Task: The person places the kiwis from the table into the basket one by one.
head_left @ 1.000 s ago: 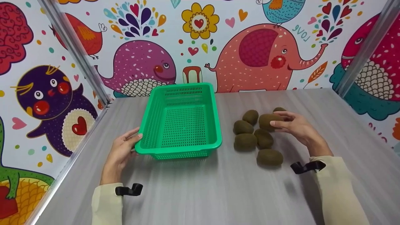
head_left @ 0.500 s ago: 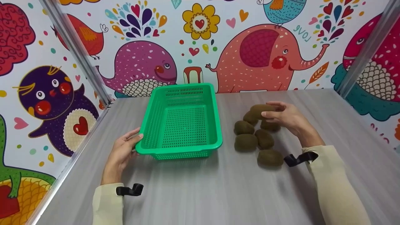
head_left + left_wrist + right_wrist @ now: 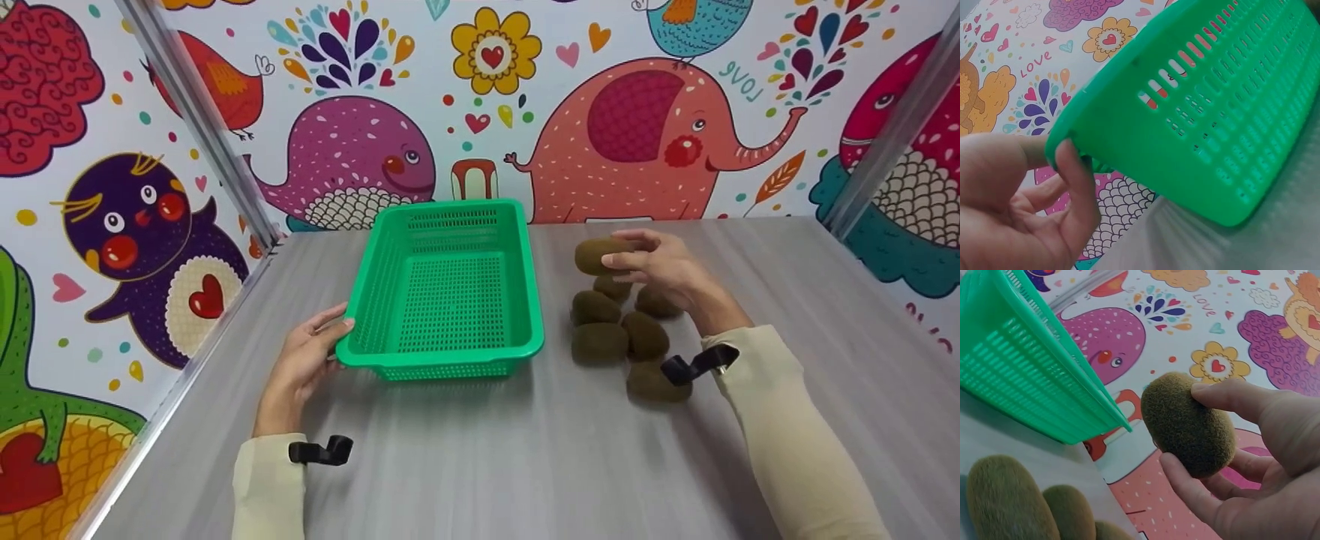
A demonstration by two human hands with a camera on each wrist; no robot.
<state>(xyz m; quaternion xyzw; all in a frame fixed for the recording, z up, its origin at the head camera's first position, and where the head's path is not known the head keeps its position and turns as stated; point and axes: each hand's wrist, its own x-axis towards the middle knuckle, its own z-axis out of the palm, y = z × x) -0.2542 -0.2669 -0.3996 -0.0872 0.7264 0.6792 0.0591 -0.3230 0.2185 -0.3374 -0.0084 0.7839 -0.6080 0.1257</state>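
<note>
A fuzzy brown kiwi is pinched between the thumb and fingers of my right hand, raised over the far end of the kiwi group. In the right wrist view the whole fruit shows against the wall. My left hand grips the near left rim of a green plastic basket, with the thumb at the rim's edge in the left wrist view. The basket has slotted sides and a perforated floor, with nothing in it. Several more kiwis lie in a loose cluster right of the basket.
Everything rests on a grey wood-grain table. Behind it stands a wall with cartoon animals, and a metal post rises at the back left corner. Black bands with small mounts sit on both wrists.
My right hand has lifted the kiwi off the cluster and carried it left and away from me, towards the basket. The left hand keeps its hold on the rim.
</note>
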